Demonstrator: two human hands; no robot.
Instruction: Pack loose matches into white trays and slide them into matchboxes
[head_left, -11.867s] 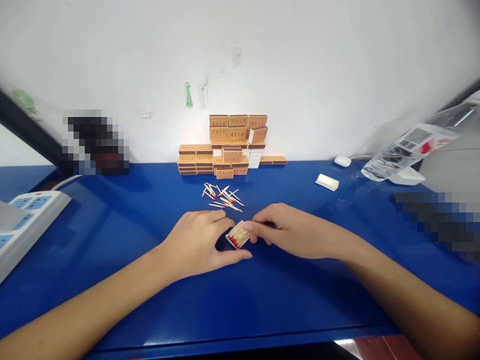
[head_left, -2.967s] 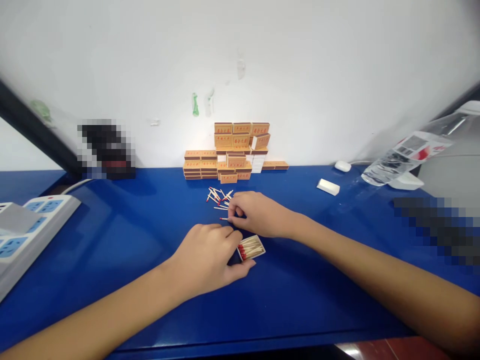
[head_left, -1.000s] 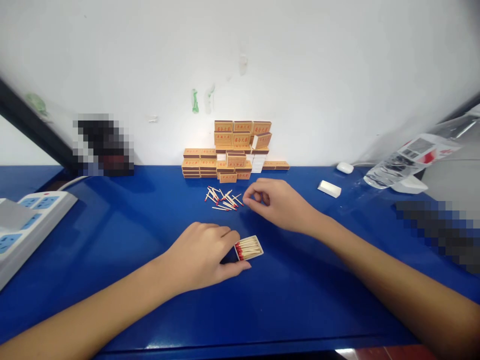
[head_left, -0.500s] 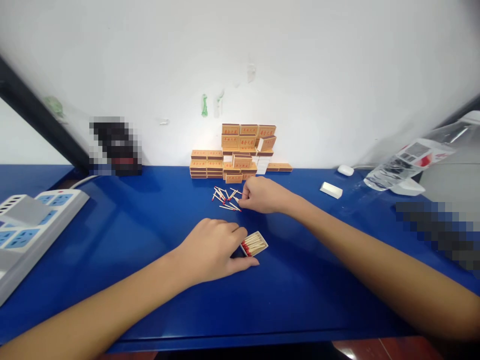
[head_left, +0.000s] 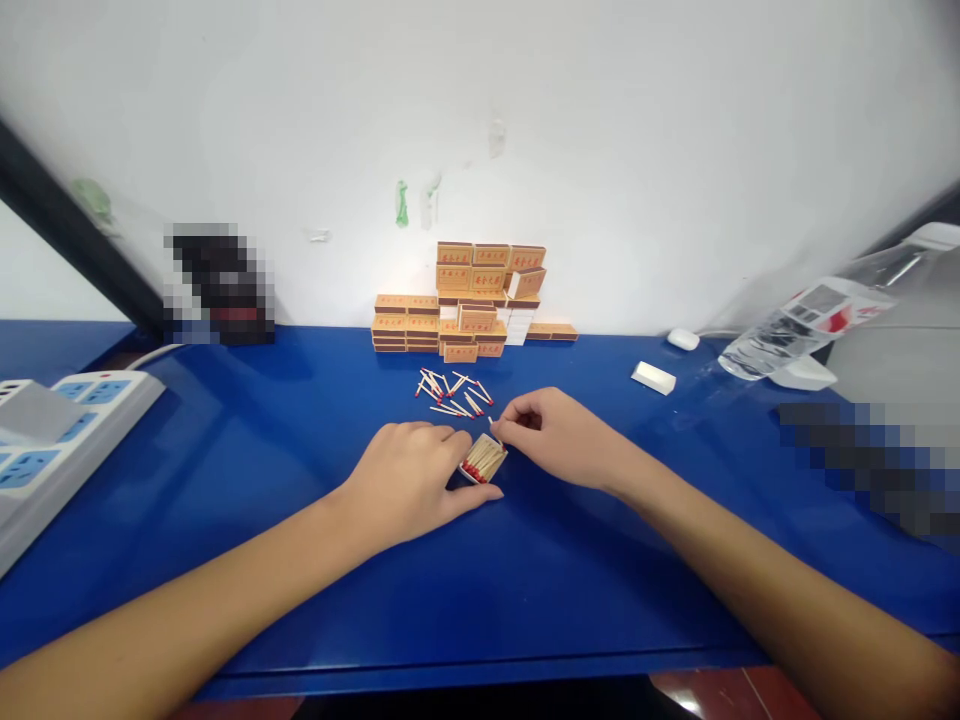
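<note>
My left hand (head_left: pixel 415 480) grips a small matchbox tray (head_left: pixel 491 479) on the blue table, fingers on its far side and thumb near its front edge. Red-tipped matches (head_left: pixel 483 457) lie side by side inside the tray. At the tray's right far corner, my right hand (head_left: pixel 551 432) pinches a single match (head_left: pixel 492 428) between thumb and fingertips, its pale end showing. Beyond both hands, loose matches (head_left: pixel 454 387) are scattered on the table. Part of the tray is hidden under my left hand.
Stacked matchboxes (head_left: pixel 472 280) stand against the white wall. To the right are a white box-shaped piece (head_left: pixel 653 378), a white rounded case (head_left: pixel 683 339) and a tilted clear bottle (head_left: pixel 802 320). A power strip (head_left: pixel 90 430) lies at the left, near a blurred dark object (head_left: pixel 229 285).
My right hand has drawn back from the loose matches to the tray, with a match in its fingertips. My left hand stays on the tray.
</note>
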